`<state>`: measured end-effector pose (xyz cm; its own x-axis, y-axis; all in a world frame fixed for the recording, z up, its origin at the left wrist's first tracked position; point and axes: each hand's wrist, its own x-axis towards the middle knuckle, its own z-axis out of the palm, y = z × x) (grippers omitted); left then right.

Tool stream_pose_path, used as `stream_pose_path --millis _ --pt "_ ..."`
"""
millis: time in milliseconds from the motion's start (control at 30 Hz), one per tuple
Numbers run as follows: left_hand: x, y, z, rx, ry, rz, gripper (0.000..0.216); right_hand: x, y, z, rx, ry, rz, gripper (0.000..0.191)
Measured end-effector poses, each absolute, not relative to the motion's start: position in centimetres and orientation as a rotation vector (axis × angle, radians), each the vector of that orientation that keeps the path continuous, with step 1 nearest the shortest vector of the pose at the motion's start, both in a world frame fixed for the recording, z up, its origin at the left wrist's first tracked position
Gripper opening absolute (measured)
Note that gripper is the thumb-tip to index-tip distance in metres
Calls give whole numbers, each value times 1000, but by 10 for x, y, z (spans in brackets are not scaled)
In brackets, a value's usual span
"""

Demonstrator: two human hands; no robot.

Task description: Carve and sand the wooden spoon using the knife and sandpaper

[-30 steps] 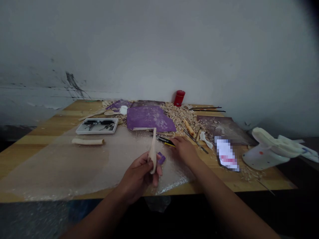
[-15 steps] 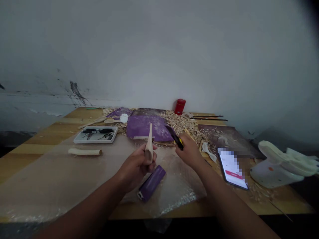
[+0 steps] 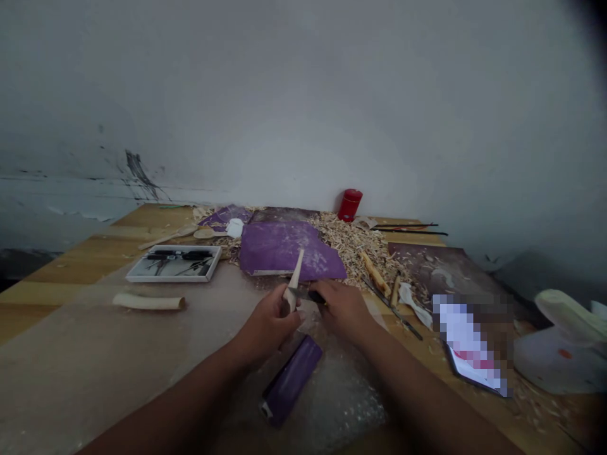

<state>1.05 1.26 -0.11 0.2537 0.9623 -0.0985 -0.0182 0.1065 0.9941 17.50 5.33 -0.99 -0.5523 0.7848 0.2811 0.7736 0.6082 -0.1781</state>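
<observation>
Firstly, left hand (image 3: pixel 268 325): fingers curled shut round the lower end of a pale wooden blank (image 3: pixel 297 268), which stands up out of the fist and tilts away toward the purple sheet (image 3: pixel 284 249).
Right hand (image 3: pixel 344 306): closed over the dark handle of a knife (image 3: pixel 303 294); the blade lies sideways toward the blank, just above the left thumb, and seems to touch the wood.
Done, as I judge it: the blank is slim and tapered, and a wide heap of wood shavings (image 3: pixel 346 239) lies behind the hands, so the rough shaping looks well along.
Left, as I judge it: a cut is in hand near the base of the blank; the sheet, likely an abrasive, lies unused beyond it.
Beside the hands: a purple tube (image 3: pixel 291 379) lies on bubble wrap (image 3: pixel 341 404) just below both wrists, touched by neither.
Further out: a tool tray (image 3: pixel 173 262) and a loose wooden stick (image 3: pixel 147 302) to the left, carving tools (image 3: pixel 379 278) to the right, a red tin (image 3: pixel 349 204) at the wall, all on the table (image 3: pixel 61 278).
Hard to make out: the blade's edge and where exactly it meets the wood are blurred; the right fingers are under the hand.
Cut off or masked: the phone (image 3: pixel 469 344) is pixelated; a white appliance (image 3: pixel 564 347) runs off the right edge.
</observation>
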Motion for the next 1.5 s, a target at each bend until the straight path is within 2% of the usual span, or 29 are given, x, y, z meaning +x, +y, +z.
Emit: stream_pose_path --millis 167,333,467,767,1033,1500 --pt "14 11 3 1277 1183 1011 18 164 46 -10 -1279 -2601 -32 11" --pt "18 5 -3 1392 1229 1049 21 159 42 -16 -1352 -2549 -75 24" --pt "18 0 -7 1387 1259 1025 20 159 38 -20 -1372 -2517 -107 21" --pt "21 -6 -7 1215 1272 1000 27 159 34 -22 -1356 -2445 -215 28" --pt "23 -7 -5 1169 1245 1008 29 162 34 -18 -1339 -2429 -318 24" --pt "23 -8 -5 1158 1255 978 22 170 40 -20 -1419 -2422 -263 16"
